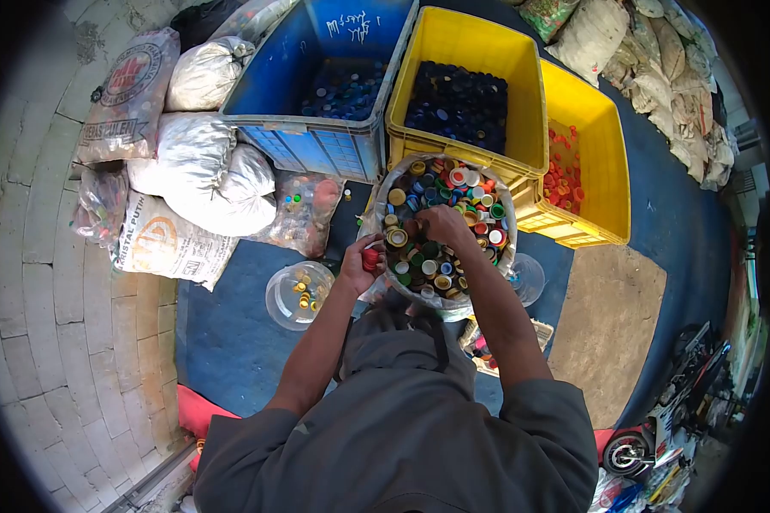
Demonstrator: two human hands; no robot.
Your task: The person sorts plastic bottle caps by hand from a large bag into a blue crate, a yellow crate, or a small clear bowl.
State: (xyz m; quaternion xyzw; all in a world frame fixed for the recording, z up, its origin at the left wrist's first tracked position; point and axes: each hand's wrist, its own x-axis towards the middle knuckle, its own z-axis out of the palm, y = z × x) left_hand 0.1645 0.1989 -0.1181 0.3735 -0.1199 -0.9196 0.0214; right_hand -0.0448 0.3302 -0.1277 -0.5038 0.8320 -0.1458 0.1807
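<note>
A round tub (512, 248) lined with pale plastic stands in front of me, heaped with mixed-colour bottle caps (428, 267). My left hand (356, 268) is at the tub's left rim, its fingers curled around several red bottle caps (370, 259). Over the upper middle of the heap, my right hand (445, 227) reaches down among the caps with its fingers bent together. Whatever is between those fingertips is too hidden to make out. Left of the tub, a clear round bowl (274, 301) contains several yellow caps (305, 289).
Behind the tub stand a blue crate (308, 145) and a yellow crate (466, 158) with dark caps, plus another yellow crate (603, 154) with red-orange caps. Stuffed sacks (184, 167) line the left. A clear container (529, 280) sits right of the tub, near a brown board (607, 333).
</note>
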